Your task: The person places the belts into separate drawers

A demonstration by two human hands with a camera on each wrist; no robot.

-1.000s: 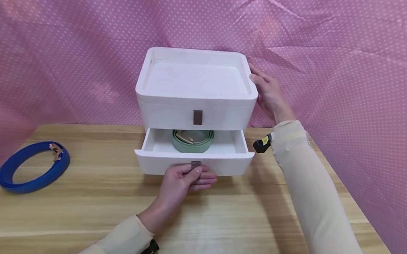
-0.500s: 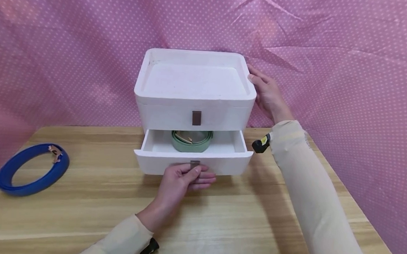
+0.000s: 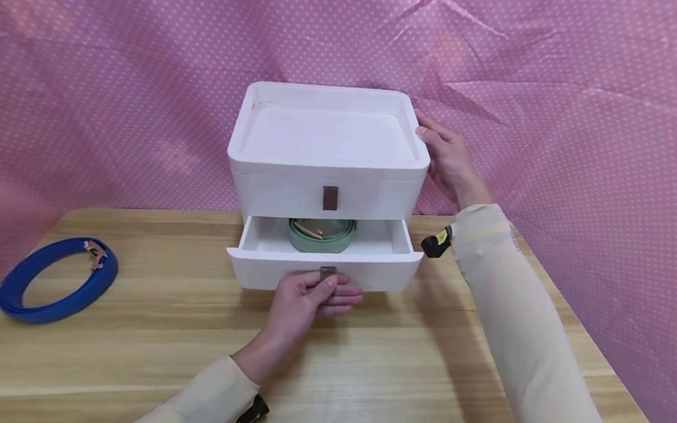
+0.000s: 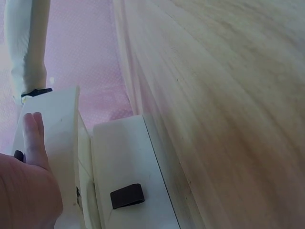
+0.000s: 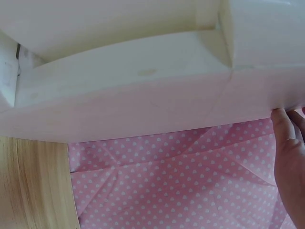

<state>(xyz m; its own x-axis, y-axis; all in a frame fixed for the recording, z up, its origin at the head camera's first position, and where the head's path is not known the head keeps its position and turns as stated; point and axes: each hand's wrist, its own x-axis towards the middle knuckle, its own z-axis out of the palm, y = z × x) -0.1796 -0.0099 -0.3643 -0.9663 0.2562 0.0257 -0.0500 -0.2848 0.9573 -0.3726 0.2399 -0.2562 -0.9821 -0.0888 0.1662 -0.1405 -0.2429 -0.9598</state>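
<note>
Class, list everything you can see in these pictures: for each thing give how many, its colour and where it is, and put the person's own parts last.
drawer box: one, white, at the back middle of the table, two drawers stacked.
lower drawer: one, white, pulled partly out.
upper drawer: one, white, closed, with a dark pull tab.
green belt: one, coiled, inside the lower drawer.
blue belt: one, coiled, on the table at the left, apart from the box.
table: one, light wood.
cloth backdrop: one, pink with white dots, behind and beside the table.
left hand: one, pinching the lower drawer's tab; cream sleeve.
right hand: one, resting flat on the box's right side; cream sleeve.
</note>
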